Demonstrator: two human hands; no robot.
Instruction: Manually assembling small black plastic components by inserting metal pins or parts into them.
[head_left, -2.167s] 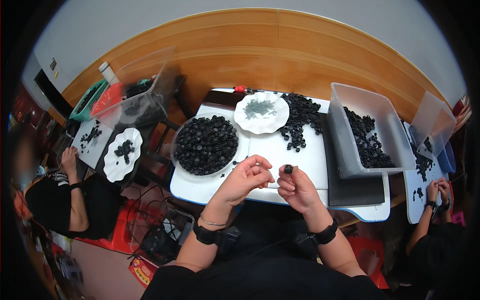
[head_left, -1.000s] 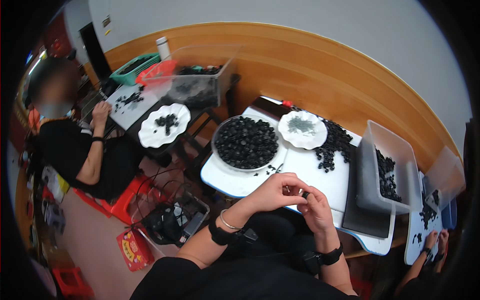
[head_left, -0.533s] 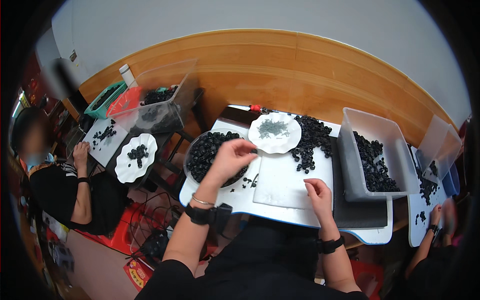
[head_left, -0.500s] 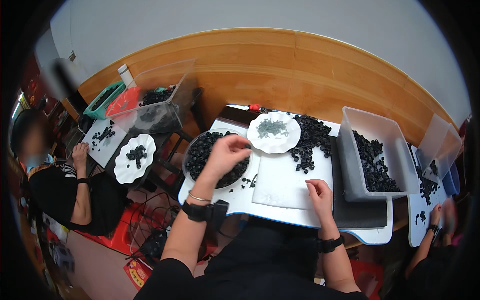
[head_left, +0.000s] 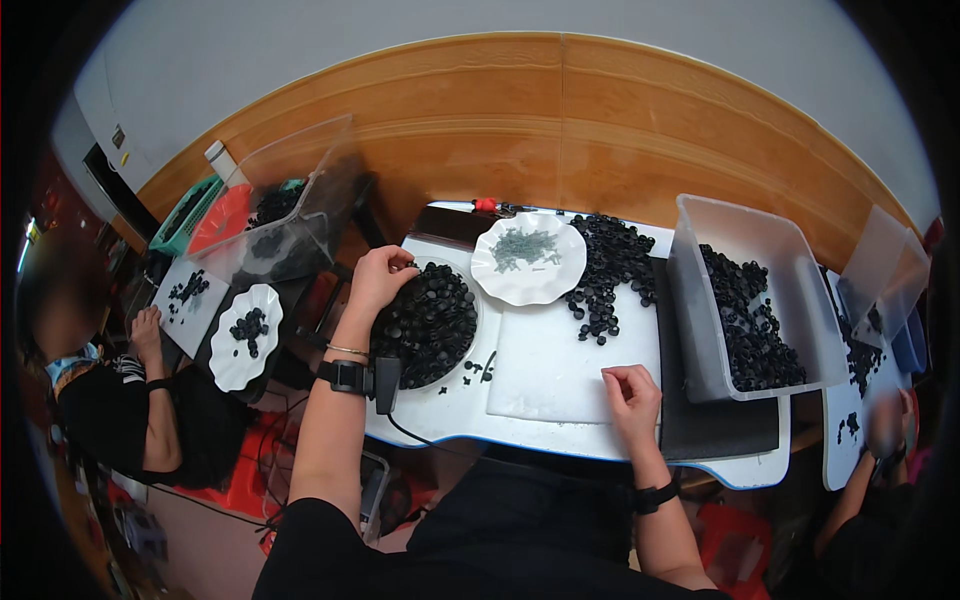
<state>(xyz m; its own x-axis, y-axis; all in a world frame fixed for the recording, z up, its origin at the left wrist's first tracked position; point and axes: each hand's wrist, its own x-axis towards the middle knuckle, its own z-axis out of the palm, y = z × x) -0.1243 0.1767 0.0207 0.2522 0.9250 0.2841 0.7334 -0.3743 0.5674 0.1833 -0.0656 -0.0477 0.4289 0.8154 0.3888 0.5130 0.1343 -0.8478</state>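
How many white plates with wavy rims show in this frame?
2. One plate sits beside the round bowl in front of the person, holding greyish pieces; the other plate, at picture left, holds black parts. More could be hidden.

the left hand (head_left: 383, 280) reaches over the far left side of a round bowl (head_left: 481, 318) heaped with small black pieces (head_left: 430, 325), its fingertips close together at the heap; whether they hold a piece is unclear. the right hand (head_left: 632, 408), fingers loosely bent, is over the near right part of a white board (head_left: 560, 370). at the far edge of this board is a scalloped white plate (head_left: 500, 285) with tiny grey-green bits, and more black pieces are spread to its right. farther right, a clear bin (head_left: 690, 330), partly filled with black pieces, stands on a dark board (head_left: 720, 430).
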